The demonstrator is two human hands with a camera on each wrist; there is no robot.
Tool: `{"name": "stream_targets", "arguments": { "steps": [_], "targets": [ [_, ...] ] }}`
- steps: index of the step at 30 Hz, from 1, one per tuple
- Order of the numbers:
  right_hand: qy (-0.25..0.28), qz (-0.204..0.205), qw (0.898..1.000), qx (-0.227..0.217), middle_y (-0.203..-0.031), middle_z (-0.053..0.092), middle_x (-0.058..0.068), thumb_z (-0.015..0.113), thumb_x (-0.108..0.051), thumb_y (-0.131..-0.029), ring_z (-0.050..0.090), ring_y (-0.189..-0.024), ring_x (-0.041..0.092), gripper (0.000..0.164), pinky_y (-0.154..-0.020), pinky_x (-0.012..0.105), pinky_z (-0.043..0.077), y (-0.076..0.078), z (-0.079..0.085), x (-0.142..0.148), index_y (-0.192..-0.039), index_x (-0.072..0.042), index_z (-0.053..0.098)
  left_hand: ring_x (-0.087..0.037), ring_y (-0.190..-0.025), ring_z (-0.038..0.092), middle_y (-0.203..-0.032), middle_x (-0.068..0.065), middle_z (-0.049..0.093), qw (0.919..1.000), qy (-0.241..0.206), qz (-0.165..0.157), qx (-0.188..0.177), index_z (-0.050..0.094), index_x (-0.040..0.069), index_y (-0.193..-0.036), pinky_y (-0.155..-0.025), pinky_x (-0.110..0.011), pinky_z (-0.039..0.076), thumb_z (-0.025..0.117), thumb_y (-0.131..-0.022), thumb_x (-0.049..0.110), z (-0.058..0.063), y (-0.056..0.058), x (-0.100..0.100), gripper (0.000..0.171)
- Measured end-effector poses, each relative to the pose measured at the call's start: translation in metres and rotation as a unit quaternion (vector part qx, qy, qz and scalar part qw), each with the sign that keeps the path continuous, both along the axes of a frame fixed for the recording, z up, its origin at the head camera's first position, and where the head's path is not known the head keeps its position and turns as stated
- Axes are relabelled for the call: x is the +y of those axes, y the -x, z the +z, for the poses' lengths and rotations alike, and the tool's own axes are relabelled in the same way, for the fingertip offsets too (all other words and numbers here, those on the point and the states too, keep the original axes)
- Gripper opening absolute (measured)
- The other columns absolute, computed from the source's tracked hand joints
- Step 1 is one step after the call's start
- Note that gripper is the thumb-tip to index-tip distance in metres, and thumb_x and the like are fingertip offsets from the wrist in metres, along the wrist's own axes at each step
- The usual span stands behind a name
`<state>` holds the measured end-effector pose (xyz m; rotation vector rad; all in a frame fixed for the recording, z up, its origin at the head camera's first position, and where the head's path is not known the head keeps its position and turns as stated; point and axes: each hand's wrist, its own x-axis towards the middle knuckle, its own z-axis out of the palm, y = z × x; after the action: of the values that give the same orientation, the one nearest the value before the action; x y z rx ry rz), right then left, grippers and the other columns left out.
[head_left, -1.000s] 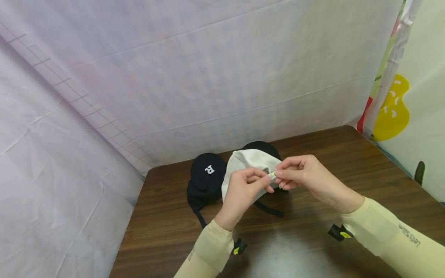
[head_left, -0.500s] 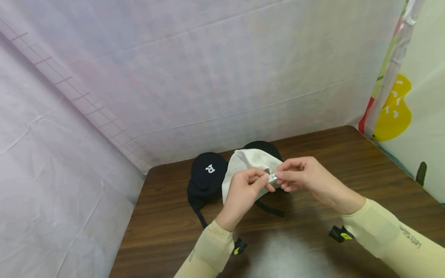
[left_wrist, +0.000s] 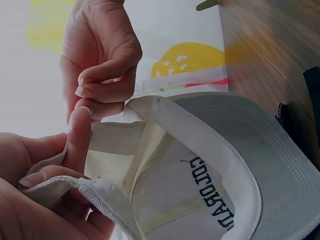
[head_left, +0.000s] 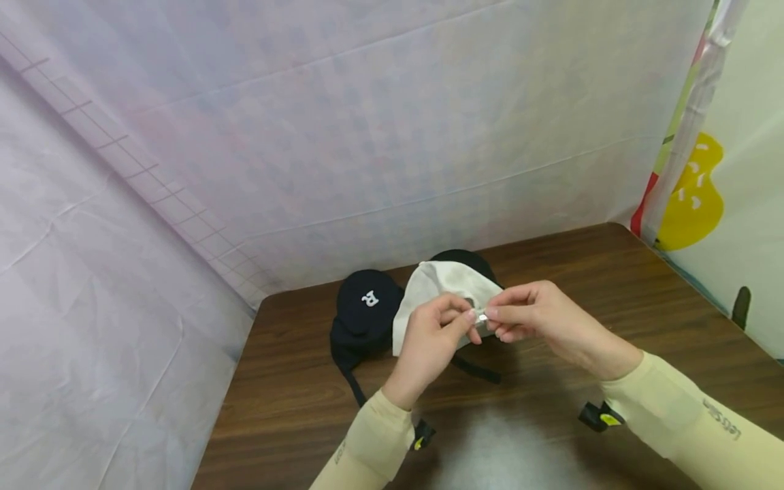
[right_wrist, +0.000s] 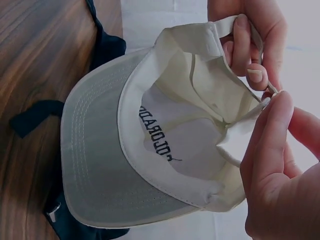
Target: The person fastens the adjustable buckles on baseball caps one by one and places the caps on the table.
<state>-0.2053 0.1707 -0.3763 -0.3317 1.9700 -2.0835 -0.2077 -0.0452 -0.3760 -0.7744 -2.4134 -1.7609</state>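
Note:
A white baseball cap (head_left: pixel 431 282) is held up over the table, its inside and grey-green underbrim (right_wrist: pixel 100 150) facing the wrist cameras. Reversed lettering shows through inside the crown. My left hand (head_left: pixel 429 340) grips the cap's back strap (right_wrist: pixel 227 26), which loops around its fingers in the right wrist view. My right hand (head_left: pixel 542 316) pinches the strap's other end with thumb and fingertips. A small shiny metal buckle (head_left: pixel 482 317) shows between the two hands, partly covered by the fingertips. Both hands' fingertips meet closely at the strap.
On the wooden table (head_left: pixel 294 422) a navy cap (head_left: pixel 367 303) with a white letter R lies left of the white cap. Another dark cap (head_left: pixel 462 258) sits behind it, partly hidden; a dark strap (head_left: pixel 478 371) lies below. Fabric walls (head_left: pixel 367 136) stand behind the table.
The metal buckle has come into view between the fingertips. My right hand has lowered slightly and the white cap has shifted a little; both hands keep their hold on the strap.

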Motion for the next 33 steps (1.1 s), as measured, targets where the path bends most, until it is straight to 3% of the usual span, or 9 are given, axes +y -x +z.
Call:
{"name": "stream_targets", "arguments": {
  "steps": [3,9,12,15,18,21,26,28,33],
  "targets": [
    [0.004,0.007,1.000,-0.007,-0.088,0.070,0.016,0.076,-0.018,-0.091,0.069,-0.073,0.017,0.030,-0.072,0.035,0.059,0.001,-0.001,0.000,-0.105,0.008,0.070,-0.015,-0.069,0.062,-0.065,0.002,0.070,0.9999,-0.002,-0.009,0.006,0.066,0.014,-0.090,-0.058,-0.025,0.035,0.069,-0.097,0.018,0.000,0.000,-0.001,0.008],
    [-0.001,0.016,1.000,-0.008,-0.085,0.069,0.013,0.075,-0.017,-0.092,0.066,-0.070,0.016,0.026,-0.070,0.033,0.059,0.002,-0.005,0.001,-0.102,0.007,0.070,-0.016,-0.064,0.064,-0.064,0.000,0.069,0.9992,-0.016,-0.033,-0.015,0.062,0.014,-0.089,-0.048,-0.024,0.028,0.069,-0.097,0.013,-0.002,0.000,-0.001,0.010],
    [-0.002,0.015,1.000,-0.009,-0.082,0.068,0.012,0.075,-0.017,-0.092,0.064,-0.068,0.015,0.025,-0.068,0.032,0.059,0.003,-0.008,0.001,-0.100,0.006,0.070,-0.016,-0.067,0.068,-0.065,-0.003,0.069,0.9989,-0.022,-0.037,-0.017,0.062,0.014,-0.089,-0.049,-0.022,0.033,0.070,-0.096,0.012,-0.003,0.000,0.000,0.011],
    [0.005,0.009,1.000,-0.014,-0.081,0.067,0.010,0.075,-0.017,-0.092,0.063,-0.066,0.014,0.025,-0.066,0.030,0.058,0.003,-0.012,0.000,-0.100,0.006,0.070,-0.014,-0.069,0.069,-0.068,-0.002,0.069,0.9994,-0.016,-0.026,0.015,0.062,0.016,-0.089,-0.057,-0.023,0.044,0.073,-0.093,0.012,-0.006,0.000,0.000,0.012],
    [0.014,0.002,1.000,-0.020,-0.080,0.067,0.009,0.076,-0.016,-0.091,0.063,-0.064,0.012,0.024,-0.064,0.029,0.058,0.002,-0.014,0.000,-0.100,0.006,0.070,-0.010,-0.068,0.063,-0.077,0.006,0.068,0.9950,0.021,0.010,0.097,0.063,0.019,-0.090,-0.063,-0.023,0.048,0.077,-0.090,0.015,-0.009,0.001,0.000,0.015],
    [0.018,-0.006,1.000,-0.021,-0.079,0.067,0.008,0.076,-0.016,-0.091,0.063,-0.063,0.012,0.024,-0.063,0.028,0.057,0.002,-0.015,0.000,-0.099,0.005,0.070,-0.006,-0.068,0.055,-0.087,0.011,0.067,0.9767,0.066,0.043,0.200,0.066,0.018,-0.095,-0.061,-0.022,0.044,0.081,-0.087,0.018,-0.011,0.002,0.000,0.017],
    [0.018,-0.017,1.000,-0.016,-0.079,0.066,0.007,0.076,-0.017,-0.091,0.062,-0.062,0.012,0.024,-0.061,0.026,0.056,0.003,-0.014,0.001,-0.098,0.005,0.070,-0.002,-0.076,0.058,-0.093,0.007,0.066,0.9279,0.117,0.058,0.349,0.069,0.014,-0.104,-0.065,-0.016,0.045,0.082,-0.087,0.019,-0.013,0.005,0.002,0.022],
    [0.017,-0.021,1.000,-0.014,-0.079,0.066,0.007,0.077,-0.017,-0.091,0.061,-0.063,0.011,0.023,-0.061,0.026,0.056,0.003,-0.014,0.002,-0.098,0.004,0.070,-0.003,-0.080,0.061,-0.095,0.007,0.065,0.9088,0.136,0.067,0.389,0.069,0.014,-0.104,-0.067,-0.016,0.047,0.081,-0.087,0.020,-0.013,0.005,0.003,0.022],
    [0.018,-0.029,0.999,-0.016,-0.079,0.067,0.006,0.077,-0.017,-0.091,0.062,-0.062,0.010,0.028,-0.060,0.025,0.056,0.003,-0.016,0.002,-0.100,0.008,0.068,-0.006,-0.074,0.060,-0.098,0.007,0.064,0.8637,0.188,0.098,0.457,0.072,0.016,-0.101,-0.062,-0.020,0.046,0.082,-0.086,0.024,-0.015,0.006,0.005,0.020]
  ]
}}
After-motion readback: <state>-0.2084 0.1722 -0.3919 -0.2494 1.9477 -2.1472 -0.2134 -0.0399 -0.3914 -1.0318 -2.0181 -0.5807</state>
